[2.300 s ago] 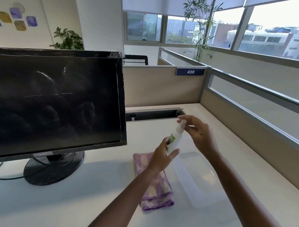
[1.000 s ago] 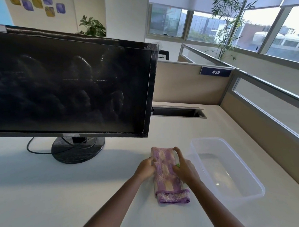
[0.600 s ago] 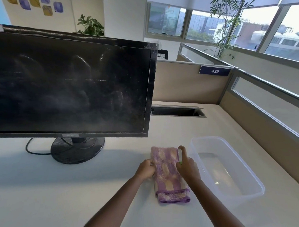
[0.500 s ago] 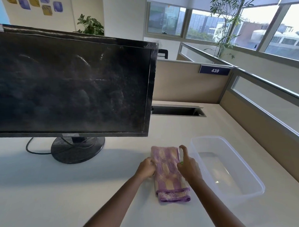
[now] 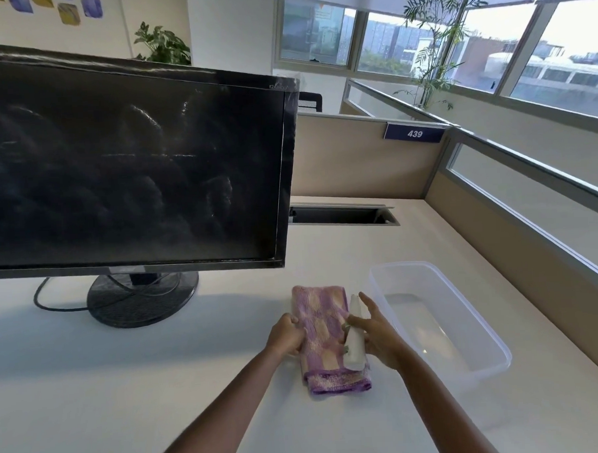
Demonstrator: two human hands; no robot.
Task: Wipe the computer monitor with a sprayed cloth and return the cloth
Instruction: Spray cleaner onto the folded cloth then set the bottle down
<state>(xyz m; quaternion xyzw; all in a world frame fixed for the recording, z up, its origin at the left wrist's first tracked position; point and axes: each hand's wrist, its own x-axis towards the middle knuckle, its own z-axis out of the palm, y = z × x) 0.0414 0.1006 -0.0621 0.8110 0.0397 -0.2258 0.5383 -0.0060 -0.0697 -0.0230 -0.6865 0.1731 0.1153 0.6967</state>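
Note:
A folded purple and peach checked cloth [image 5: 324,328] lies flat on the white desk [image 5: 92,389] in front of me. My left hand [image 5: 286,334] pinches the cloth's left edge. My right hand [image 5: 374,332] holds a small white spray bottle [image 5: 354,342] tilted over the cloth's right side, with its nozzle end pointing away from me. The black computer monitor [image 5: 127,172] stands on a round base to the upper left, and its dark screen shows smears.
A clear plastic tub [image 5: 441,309] sits just right of the cloth. A cable slot [image 5: 341,216] opens in the desk behind. Beige partition walls [image 5: 363,155] with glass close the back and right sides. The monitor's cable [image 5: 51,305] loops on the desk at left.
Earlier both hands held the bottle up above the desk. They then dropped to the cloth, the left taking its edge. The bottle now shows more fully, tilted over the cloth's right side.

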